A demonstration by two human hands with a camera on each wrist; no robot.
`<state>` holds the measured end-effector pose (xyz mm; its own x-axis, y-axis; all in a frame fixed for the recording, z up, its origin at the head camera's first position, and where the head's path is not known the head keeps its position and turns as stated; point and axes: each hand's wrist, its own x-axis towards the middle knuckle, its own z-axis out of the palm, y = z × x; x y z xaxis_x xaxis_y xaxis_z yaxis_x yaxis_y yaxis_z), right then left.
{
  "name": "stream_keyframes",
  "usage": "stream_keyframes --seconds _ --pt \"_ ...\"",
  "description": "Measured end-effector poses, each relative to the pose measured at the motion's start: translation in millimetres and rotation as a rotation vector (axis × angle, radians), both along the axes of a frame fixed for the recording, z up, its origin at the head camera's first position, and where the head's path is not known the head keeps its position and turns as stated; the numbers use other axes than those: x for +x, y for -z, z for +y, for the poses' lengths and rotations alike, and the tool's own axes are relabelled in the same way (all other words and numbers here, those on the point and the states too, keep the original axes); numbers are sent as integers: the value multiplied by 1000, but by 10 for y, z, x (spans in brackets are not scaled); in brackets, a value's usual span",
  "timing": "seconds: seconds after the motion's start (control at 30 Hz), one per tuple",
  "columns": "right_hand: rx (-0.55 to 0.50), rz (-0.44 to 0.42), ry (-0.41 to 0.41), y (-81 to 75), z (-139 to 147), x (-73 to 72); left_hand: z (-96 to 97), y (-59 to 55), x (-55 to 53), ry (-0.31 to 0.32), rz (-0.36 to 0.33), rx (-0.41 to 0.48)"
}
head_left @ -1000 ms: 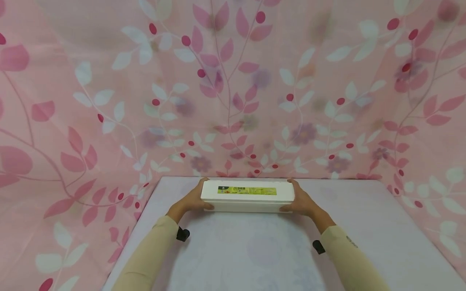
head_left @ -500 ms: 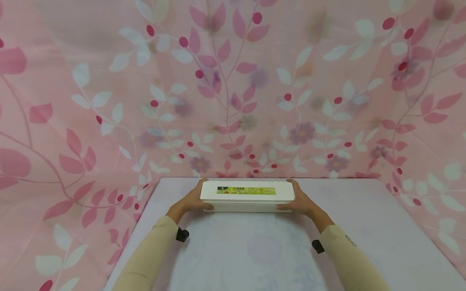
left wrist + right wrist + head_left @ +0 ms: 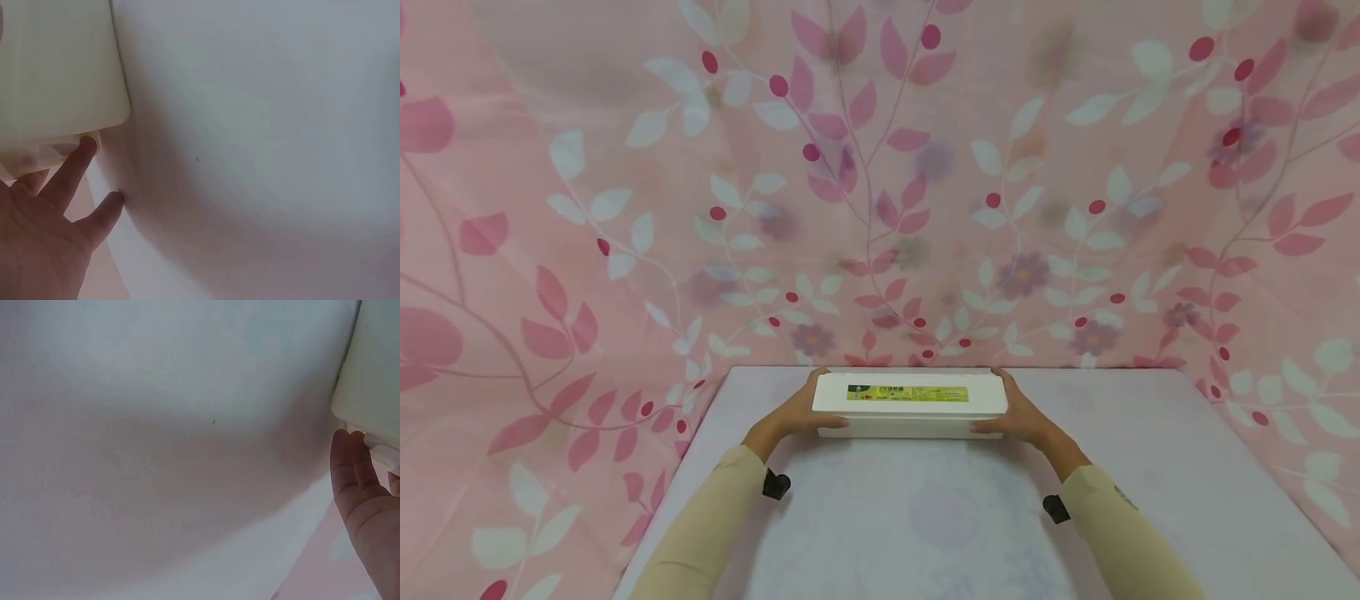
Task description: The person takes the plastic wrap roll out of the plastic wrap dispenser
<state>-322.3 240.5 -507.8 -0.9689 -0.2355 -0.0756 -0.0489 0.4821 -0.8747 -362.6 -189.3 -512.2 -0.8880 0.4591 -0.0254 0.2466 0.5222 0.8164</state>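
Note:
A long white cling film box [image 3: 910, 425] with a yellow-green label on top lies near the table's far edge. My left hand [image 3: 797, 412] grips its left end, thumb along the front face. At the opposite end my right hand [image 3: 1021, 412] holds the box in the same way, thumb on the front. In the left wrist view, fingertips [image 3: 87, 145] touch the end of the box from below its edge. The right wrist view shows fingers [image 3: 350, 456] against the other end. Fingers behind the box are partly hidden in the head view.
A pale cloth-covered table [image 3: 940, 533] stretches toward me and to both sides. Pink curtains [image 3: 880, 167] with leaf patterns hang close behind it and along the sides. Small black devices [image 3: 777, 484] sit under both wrists.
My left thumb has shifted up and to the right along the box's front. My right thumb has slid slightly left. The box stays in about the same place.

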Motion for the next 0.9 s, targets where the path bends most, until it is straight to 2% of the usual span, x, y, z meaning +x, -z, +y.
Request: stream_keyframes --seconds 0.2,0.4,0.53,0.67,0.9 --pt "1 34 26 -22 -20 -19 -6 0 -23 -5 -30 51" --pt "16 -17 69 28 -48 14 -22 60 -9 -14 -47 40" --pt "30 -46 79 26 -62 11 -31 59 4 -23 -52 35" --pt "52 -67 67 -5 -48 9 -29 51 -7 -18 -54 20" --pt "103 -35 -5 -100 -29 -2 -36 53 -29 -2 -52 5"
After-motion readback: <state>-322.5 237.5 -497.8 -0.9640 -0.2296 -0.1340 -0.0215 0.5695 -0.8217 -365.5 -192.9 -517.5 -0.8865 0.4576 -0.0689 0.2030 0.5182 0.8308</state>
